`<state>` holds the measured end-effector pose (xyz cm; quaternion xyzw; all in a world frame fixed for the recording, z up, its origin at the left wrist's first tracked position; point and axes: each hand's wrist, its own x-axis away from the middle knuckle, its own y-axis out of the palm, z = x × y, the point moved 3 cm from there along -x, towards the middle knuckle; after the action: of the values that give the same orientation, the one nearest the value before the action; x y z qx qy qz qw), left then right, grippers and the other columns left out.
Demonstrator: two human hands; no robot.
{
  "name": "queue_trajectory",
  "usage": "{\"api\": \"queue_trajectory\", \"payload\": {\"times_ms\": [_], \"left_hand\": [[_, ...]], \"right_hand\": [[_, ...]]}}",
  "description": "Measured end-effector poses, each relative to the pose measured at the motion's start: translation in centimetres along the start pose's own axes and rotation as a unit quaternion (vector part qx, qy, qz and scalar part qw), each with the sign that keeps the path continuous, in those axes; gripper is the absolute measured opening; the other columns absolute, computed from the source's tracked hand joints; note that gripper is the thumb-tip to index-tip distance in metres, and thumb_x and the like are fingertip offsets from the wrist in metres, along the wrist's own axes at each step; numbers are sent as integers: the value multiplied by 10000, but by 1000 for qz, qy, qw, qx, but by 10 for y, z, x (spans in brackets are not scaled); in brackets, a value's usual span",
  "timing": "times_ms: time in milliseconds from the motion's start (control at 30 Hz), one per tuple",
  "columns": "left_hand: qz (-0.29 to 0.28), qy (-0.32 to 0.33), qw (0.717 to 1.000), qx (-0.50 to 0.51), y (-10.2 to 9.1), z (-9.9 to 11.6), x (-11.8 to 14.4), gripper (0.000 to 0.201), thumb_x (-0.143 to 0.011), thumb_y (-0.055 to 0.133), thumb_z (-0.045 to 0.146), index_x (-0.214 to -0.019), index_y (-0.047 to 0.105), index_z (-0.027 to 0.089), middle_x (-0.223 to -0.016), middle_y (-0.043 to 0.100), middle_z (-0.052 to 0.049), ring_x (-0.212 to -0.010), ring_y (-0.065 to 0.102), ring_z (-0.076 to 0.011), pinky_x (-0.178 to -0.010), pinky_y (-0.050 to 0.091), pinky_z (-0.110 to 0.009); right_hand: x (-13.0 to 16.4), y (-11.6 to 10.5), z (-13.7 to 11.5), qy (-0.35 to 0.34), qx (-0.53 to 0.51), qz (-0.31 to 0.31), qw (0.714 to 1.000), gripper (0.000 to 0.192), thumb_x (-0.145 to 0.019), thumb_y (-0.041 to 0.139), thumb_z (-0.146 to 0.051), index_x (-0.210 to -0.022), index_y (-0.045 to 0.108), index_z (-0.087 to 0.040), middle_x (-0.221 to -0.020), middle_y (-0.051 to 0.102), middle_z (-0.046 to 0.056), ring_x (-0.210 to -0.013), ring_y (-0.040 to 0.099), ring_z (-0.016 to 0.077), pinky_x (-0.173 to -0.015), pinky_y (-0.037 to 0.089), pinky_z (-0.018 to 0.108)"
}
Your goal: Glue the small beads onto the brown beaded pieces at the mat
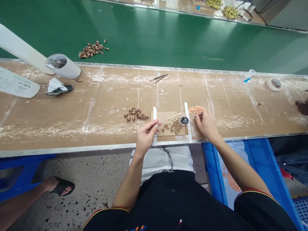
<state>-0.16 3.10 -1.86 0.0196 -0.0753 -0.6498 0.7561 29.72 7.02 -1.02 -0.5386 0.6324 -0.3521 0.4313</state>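
My left hand (148, 134) is closed in a pinch over the left edge of a small cardboard piece (166, 116); whatever the fingertips hold is too small to make out. At the front edge of a pile of small orange pieces (196, 109), my right hand (207, 124) has thumb and forefinger drawn together. What it pinches, if anything, is hidden. White tape strips (189, 130) cross both ends of the stained cardboard. A cotton swab (174, 116) and a small round black-topped container (184, 120) rest on it. Left of the cardboard lies a heap of dark brown-and-gold pieces (135, 114).
Tweezers (158, 78) lie farther back on the cardboard-covered bench (115, 86). A tape roll (274, 84) is at right, a white cylinder (64, 66) at left. Beyond runs a green surface (144, 38) with another brown heap (92, 49). A blue crate (261, 160) stands below, right.
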Motion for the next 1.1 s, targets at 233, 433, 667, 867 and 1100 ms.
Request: {"api": "queue_trajectory", "payload": {"times_ms": [233, 433, 667, 867, 1100], "left_hand": [[-10, 16, 1000, 4, -9, -5, 5, 415, -864, 811, 511, -1148, 857, 211, -994, 860, -113, -725, 726, -161, -701, 635, -293], [-7, 18, 999, 33, -12, -9, 4, 388, -873, 816, 466, -1180, 847, 231, -1026, 858, -113, -688, 694, -139, -680, 622, -284], [-32, 25, 997, 71, -9, -6, 4, 384, -840, 858, 499, -1119, 866, 234, -940, 855, -107, -676, 706, -137, -646, 614, -263], [-37, 13, 997, 59, -10, -6, 5, 408, -820, 869, 524, -1078, 867, 208, -932, 847, -113, -694, 730, -154, -645, 628, -274], [-42, 12, 997, 61, -10, -5, 6, 441, -803, 876, 548, -1060, 860, 191, -891, 839, -111, -618, 695, -139, -570, 600, -261]], "right_hand": [[-17, 1, -3, -45, -10, -66, 997, 170, -933, 512, -264, -776, 449, -280, -838, 644, 106, -849, 603, 281, -819, 510, 427], [-22, -12, 2, -65, -75, -123, 987, 85, -940, 531, -283, -871, 571, -254, -842, 684, 73, -792, 622, 250, -742, 506, 381], [-26, -17, 2, -97, -24, -151, 983, 73, -928, 537, -264, -857, 546, -256, -829, 685, 80, -788, 622, 254, -731, 483, 369], [-37, -13, -7, -145, 90, -191, 967, 119, -938, 508, -204, -832, 541, -247, -890, 699, 132, -817, 636, 272, -696, 451, 361], [-35, -18, -6, -182, 110, -273, 938, 179, -882, 559, -186, -731, 492, -255, -755, 646, 73, -698, 577, 216, -653, 421, 333]]}}
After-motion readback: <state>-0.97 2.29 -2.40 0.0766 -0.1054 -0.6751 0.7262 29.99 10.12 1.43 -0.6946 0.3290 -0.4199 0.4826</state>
